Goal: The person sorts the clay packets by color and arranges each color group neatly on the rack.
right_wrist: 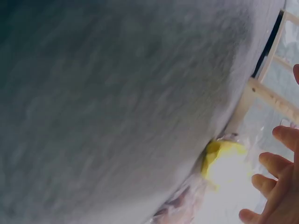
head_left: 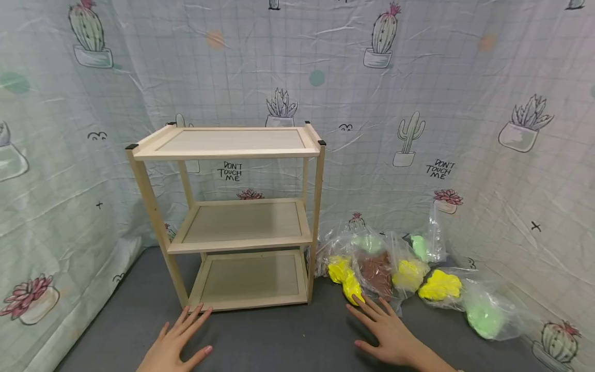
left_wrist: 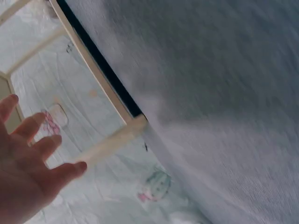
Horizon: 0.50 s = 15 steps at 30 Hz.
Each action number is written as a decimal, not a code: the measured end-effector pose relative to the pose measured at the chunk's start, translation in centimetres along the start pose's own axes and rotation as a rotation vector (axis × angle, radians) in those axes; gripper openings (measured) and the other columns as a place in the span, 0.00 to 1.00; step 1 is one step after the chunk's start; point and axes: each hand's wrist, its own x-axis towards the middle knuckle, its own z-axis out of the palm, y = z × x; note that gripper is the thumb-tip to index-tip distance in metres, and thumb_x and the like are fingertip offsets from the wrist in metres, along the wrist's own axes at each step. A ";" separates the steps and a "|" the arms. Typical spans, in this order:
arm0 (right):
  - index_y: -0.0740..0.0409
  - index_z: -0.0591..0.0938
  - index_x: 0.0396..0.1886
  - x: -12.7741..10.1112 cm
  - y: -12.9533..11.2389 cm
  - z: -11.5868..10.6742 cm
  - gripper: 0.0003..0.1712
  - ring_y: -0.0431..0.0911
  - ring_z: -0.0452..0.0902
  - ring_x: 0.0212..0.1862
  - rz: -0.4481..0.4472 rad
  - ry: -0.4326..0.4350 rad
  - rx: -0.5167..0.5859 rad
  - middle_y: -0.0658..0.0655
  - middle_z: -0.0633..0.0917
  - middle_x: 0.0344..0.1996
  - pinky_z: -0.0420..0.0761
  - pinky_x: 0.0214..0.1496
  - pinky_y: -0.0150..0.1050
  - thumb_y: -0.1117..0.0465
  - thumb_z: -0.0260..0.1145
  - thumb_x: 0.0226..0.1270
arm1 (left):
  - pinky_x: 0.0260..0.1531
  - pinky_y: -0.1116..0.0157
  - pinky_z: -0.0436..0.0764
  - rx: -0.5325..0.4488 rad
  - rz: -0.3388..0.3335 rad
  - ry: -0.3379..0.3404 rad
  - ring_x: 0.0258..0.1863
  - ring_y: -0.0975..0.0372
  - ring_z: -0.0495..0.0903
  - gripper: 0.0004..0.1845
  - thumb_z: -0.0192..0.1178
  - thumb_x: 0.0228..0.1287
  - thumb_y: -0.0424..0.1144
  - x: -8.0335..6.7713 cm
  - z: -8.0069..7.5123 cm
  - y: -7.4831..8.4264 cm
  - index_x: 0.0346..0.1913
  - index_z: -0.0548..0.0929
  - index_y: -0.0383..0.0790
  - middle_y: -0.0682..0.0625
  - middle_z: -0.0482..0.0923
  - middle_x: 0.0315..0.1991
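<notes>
My left hand (head_left: 175, 345) is spread, fingers apart, in front of the near left leg of a three-tier wooden shelf rack (head_left: 239, 247). In the left wrist view the left hand (left_wrist: 28, 163) holds nothing, with part of the rack's frame (left_wrist: 96, 70) beyond it. My right hand (head_left: 388, 333), also with fingers spread, is nearest to a yellow clay-like lump (head_left: 345, 276) in clear plastic. In the right wrist view the right hand (right_wrist: 278, 186) grips nothing, and a yellow lump (right_wrist: 224, 158) shows past its fingertips. Contact with the table cannot be told.
Right of the rack lie several clear plastic bags with a brown lump (head_left: 376, 274), yellow lumps (head_left: 440, 285) and pale green lumps (head_left: 484, 316). A dark grey tabletop (head_left: 279, 341) lies under everything. Cactus-printed sheeting (head_left: 348, 175) hangs at the back and both sides.
</notes>
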 end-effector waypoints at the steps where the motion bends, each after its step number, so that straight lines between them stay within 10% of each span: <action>1: 0.38 0.56 0.67 0.0 0.2 0.0 0.39 0.39 0.36 0.72 0.002 0.005 -0.007 0.54 0.62 0.66 0.54 0.58 0.61 0.37 0.56 0.57 | 0.43 0.32 0.59 -0.017 -0.005 -0.014 0.61 0.40 0.61 0.36 0.56 0.53 0.61 0.0 -0.3 -0.2 0.65 0.62 0.55 0.52 0.56 0.67; 4: 0.40 0.60 0.66 -0.1 0.7 -0.1 0.38 0.48 0.50 0.69 0.002 0.032 -0.041 0.53 0.63 0.66 0.55 0.58 0.58 0.38 0.58 0.57 | 0.41 0.33 0.59 -0.085 -0.003 -0.022 0.61 0.39 0.60 0.34 0.56 0.54 0.58 0.0 -1.0 -0.8 0.64 0.63 0.52 0.43 0.62 0.64; 7: 0.44 0.64 0.64 -0.2 1.2 -0.2 0.37 0.53 0.58 0.65 0.009 0.061 -0.079 0.53 0.65 0.65 0.55 0.59 0.55 0.39 0.60 0.55 | 0.42 0.34 0.60 -0.150 -0.012 0.003 0.70 0.63 0.45 0.32 0.57 0.56 0.56 -0.2 -1.4 -1.4 0.64 0.63 0.57 0.42 0.63 0.63; 11: 0.48 0.67 0.63 -0.2 1.7 -0.4 0.37 0.54 0.62 0.63 0.033 0.087 -0.105 0.54 0.67 0.63 0.58 0.58 0.55 0.41 0.62 0.54 | 0.42 0.40 0.67 -0.190 0.024 0.160 0.54 0.95 0.37 0.30 0.62 0.54 0.48 -0.5 -1.6 -2.4 0.62 0.67 0.57 0.47 0.67 0.61; 15: 0.51 0.69 0.61 0.0 2.2 -0.7 0.37 0.55 0.64 0.62 0.046 0.135 -0.127 0.56 0.71 0.60 0.61 0.57 0.55 0.44 0.66 0.51 | 0.43 0.67 0.76 -0.214 0.029 0.313 0.52 0.94 0.50 0.29 0.65 0.51 0.42 -0.5 -2.1 -3.3 0.59 0.71 0.50 0.66 0.65 0.58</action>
